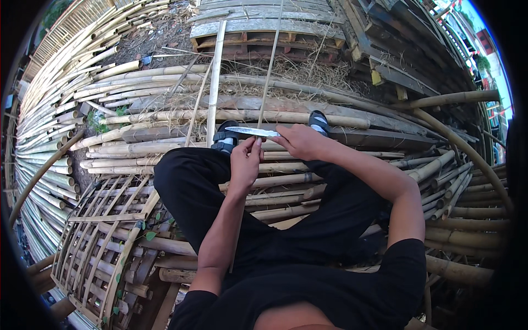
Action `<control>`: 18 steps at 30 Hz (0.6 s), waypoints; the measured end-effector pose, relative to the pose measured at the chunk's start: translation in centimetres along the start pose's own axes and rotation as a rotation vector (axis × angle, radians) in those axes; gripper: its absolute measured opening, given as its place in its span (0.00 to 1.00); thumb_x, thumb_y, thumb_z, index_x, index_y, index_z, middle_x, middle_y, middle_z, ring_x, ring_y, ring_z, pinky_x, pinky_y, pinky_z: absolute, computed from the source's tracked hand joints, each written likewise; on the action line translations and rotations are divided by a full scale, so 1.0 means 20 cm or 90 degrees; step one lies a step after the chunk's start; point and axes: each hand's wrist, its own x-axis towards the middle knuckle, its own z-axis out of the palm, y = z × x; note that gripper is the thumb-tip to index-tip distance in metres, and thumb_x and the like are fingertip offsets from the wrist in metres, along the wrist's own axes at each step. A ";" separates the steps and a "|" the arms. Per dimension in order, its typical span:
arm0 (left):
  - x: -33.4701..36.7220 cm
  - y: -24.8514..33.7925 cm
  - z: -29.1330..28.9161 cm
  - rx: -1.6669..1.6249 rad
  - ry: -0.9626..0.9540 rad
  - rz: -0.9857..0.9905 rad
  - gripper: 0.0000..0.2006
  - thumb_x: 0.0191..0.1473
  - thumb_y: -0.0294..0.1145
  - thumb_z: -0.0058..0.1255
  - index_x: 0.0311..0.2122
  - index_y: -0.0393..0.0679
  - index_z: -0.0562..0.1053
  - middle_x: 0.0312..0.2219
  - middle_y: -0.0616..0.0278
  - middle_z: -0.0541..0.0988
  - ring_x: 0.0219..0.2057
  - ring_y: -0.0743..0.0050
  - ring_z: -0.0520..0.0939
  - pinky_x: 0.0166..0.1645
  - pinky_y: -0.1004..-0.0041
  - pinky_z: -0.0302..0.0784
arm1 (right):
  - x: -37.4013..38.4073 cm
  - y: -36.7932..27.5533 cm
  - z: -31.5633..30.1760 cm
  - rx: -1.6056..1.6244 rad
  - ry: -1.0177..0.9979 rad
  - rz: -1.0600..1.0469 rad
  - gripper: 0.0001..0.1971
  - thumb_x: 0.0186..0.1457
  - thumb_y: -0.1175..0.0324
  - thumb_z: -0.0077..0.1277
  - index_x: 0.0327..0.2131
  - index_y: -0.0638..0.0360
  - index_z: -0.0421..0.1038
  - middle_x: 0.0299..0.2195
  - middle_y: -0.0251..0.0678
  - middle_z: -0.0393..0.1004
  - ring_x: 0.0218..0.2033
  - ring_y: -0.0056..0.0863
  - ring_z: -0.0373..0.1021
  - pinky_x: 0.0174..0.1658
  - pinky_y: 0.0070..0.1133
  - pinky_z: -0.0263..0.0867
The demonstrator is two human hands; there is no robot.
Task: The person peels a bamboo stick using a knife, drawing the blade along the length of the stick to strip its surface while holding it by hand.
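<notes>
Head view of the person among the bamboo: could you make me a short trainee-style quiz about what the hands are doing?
1. Which hand holds the knife?
2. True or false: its tip points toward the right side of the picture.
3. Fill in: the left hand holds a thin ____.

Key:
1. The right hand.
2. False; it points left.
3. Bamboo strip.

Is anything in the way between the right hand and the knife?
Nothing I can see: the right hand grips the knife directly. The thin strip in the left hand runs past the knife, not through that grip.
</notes>
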 end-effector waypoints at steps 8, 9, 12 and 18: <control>-0.04 0.01 0.00 0.115 0.059 0.053 0.12 0.62 0.32 0.42 0.36 0.34 0.74 0.16 0.72 0.66 0.19 0.89 0.62 0.25 0.82 0.57 | 0.13 0.19 -0.06 -0.056 0.093 0.030 0.22 0.62 0.51 0.36 0.32 0.63 0.68 0.24 0.52 0.72 0.30 0.53 0.69 0.35 0.41 0.62; -0.05 -0.01 0.00 0.099 0.033 0.040 0.12 0.62 0.32 0.42 0.37 0.34 0.74 0.16 0.72 0.66 0.19 0.89 0.63 0.24 0.83 0.57 | 0.17 0.34 -0.11 -0.033 0.156 0.063 0.22 0.62 0.51 0.36 0.31 0.63 0.68 0.24 0.52 0.71 0.30 0.52 0.69 0.35 0.41 0.62; -0.07 -0.05 -0.04 0.059 -0.020 0.016 0.13 0.63 0.34 0.42 0.39 0.36 0.75 0.16 0.73 0.66 0.18 0.90 0.63 0.23 0.83 0.57 | 0.14 0.61 -0.26 0.036 0.254 0.225 0.24 0.62 0.51 0.36 0.28 0.66 0.68 0.23 0.52 0.71 0.29 0.51 0.68 0.35 0.40 0.61; -0.04 0.03 -0.02 0.118 0.003 0.036 0.12 0.62 0.34 0.42 0.39 0.37 0.75 0.15 0.74 0.66 0.17 0.91 0.61 0.22 0.82 0.56 | 0.06 0.28 -0.25 0.086 0.133 0.072 0.22 0.63 0.53 0.35 0.30 0.65 0.68 0.23 0.54 0.70 0.29 0.53 0.67 0.35 0.39 0.61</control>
